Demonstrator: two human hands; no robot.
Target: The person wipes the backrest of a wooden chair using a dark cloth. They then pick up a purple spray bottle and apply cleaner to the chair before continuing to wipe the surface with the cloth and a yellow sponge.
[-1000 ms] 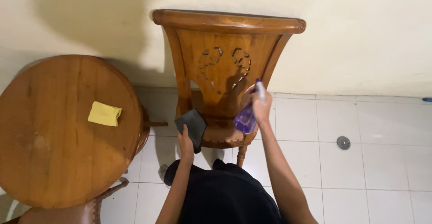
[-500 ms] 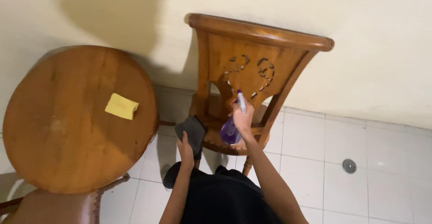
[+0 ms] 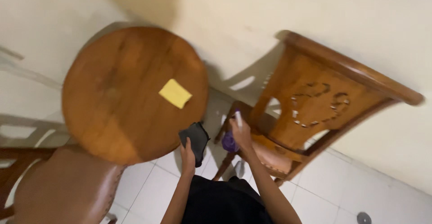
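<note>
White floor tiles (image 3: 315,197) below; left hand (image 3: 187,154) fingers pinch a dark cloth (image 3: 195,136), right hand (image 3: 241,134) fingers wrap a purple spray bottle (image 3: 229,141) beside a carved wooden chair (image 3: 324,111).

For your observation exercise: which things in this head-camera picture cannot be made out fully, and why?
- Spray bottle: mostly covered by the right hand; blurred.
- Chair seat front: hidden behind that arm.
- Brown padded seat: cut by the bottom-left edge.
- Floor drain: cut by the bottom edge.
</note>
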